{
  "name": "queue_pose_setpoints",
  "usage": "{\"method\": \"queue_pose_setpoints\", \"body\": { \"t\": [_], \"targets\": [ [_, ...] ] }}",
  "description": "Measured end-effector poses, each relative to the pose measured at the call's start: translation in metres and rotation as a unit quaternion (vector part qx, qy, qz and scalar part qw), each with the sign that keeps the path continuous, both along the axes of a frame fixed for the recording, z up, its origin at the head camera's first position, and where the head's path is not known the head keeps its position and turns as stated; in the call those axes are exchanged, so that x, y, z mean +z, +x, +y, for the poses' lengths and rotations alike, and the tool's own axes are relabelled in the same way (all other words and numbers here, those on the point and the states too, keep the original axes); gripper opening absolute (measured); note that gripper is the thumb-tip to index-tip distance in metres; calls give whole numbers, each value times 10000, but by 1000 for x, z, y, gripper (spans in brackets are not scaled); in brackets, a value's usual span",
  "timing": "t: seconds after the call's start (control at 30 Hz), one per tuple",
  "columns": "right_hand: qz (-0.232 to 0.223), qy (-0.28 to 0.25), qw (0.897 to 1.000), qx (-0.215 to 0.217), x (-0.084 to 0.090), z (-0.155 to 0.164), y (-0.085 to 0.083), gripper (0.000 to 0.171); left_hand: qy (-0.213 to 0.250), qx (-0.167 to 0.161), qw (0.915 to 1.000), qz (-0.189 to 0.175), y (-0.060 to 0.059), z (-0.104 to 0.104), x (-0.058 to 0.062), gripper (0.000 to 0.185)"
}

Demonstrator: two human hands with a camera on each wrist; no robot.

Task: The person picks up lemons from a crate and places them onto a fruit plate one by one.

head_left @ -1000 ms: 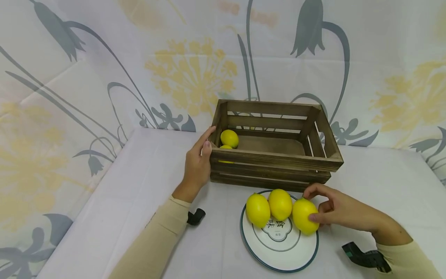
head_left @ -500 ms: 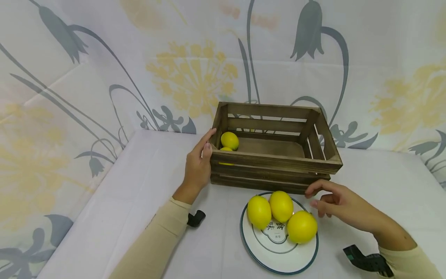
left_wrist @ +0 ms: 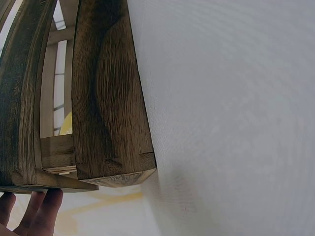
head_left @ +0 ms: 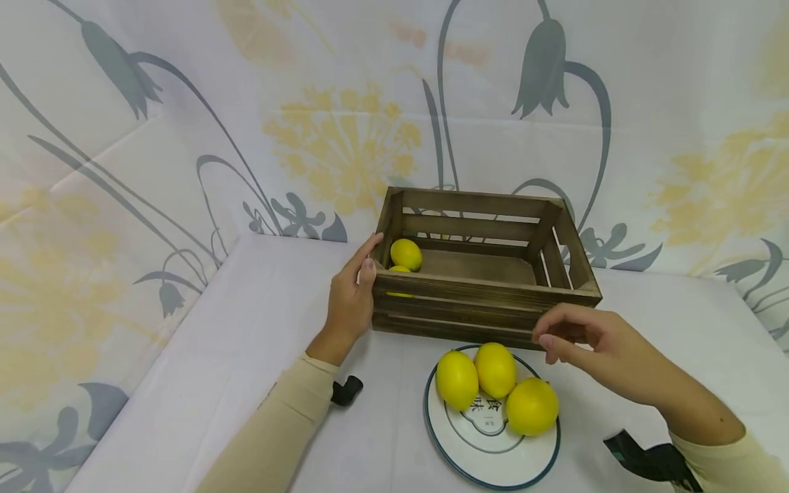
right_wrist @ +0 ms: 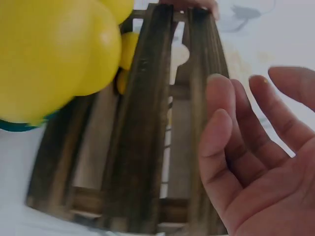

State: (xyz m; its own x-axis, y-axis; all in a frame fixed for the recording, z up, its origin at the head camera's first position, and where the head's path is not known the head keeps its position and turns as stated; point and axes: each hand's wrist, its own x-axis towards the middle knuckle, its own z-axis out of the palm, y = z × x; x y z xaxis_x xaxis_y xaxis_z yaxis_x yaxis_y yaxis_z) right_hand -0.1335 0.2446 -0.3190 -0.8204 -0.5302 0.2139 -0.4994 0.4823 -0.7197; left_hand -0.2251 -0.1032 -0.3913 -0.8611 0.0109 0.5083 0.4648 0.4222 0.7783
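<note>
My left hand (head_left: 349,301) rests against the left end of the dark wooden crate (head_left: 487,308), fingers fairly straight along its side; the left wrist view shows its fingertips (left_wrist: 47,209) touching the wood. Inside the crate's left end lie two lemons, one in plain sight (head_left: 406,255), the other partly hidden behind the front slats (head_left: 401,270). Three lemons sit on a round white plate (head_left: 487,465) in front: a left one (head_left: 457,380), a middle one (head_left: 496,370) and a right one (head_left: 533,407). Holding nothing, my right hand (head_left: 607,349) hovers by the crate's front right corner, fingers loosely bent.
White cloth (head_left: 259,329) covers the table. Behind the crate rises a flower-patterned cloth backdrop (head_left: 345,137). Black wrist mounts (head_left: 653,457) show at both sleeves.
My right hand has let go of the right lemon, which settled lower on the plate. The hand then rose slightly toward the crate's front. My left hand stays at the crate.
</note>
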Motion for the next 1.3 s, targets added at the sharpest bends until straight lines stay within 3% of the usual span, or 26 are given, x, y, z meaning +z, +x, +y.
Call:
{"method": "queue_pose_setpoints", "body": {
  "t": [0.17, 0.47, 0.73, 0.97, 1.13, 1.3],
  "targets": [
    [479, 75, 9988, 40, 23, -14, -9, 22, 1, 26, 10000, 30, -1, 0, 1, 47],
    [606, 247, 9976, 219, 58, -38, -35, 15, -17, -10, 10000, -39, -1, 0, 1, 47],
    [714, 744, 9945, 205, 85, -61, -66, 6, -22, 14, 10000, -74, 1, 0, 0, 48],
    [250, 977, 9948, 136, 106, -77, -92, 9, -33, -23, 10000, 44, 0, -1, -1, 48],
    [-193, 1005, 9948, 18, 111, -93, -112, 9, -48, 72, 9999, 59, 2, -1, -3, 47],
    [-387, 1385, 9896, 30, 115, -103, -131, 11, 42, 39, 10000, 47, 2, 1, -1, 47]
  ]
}}
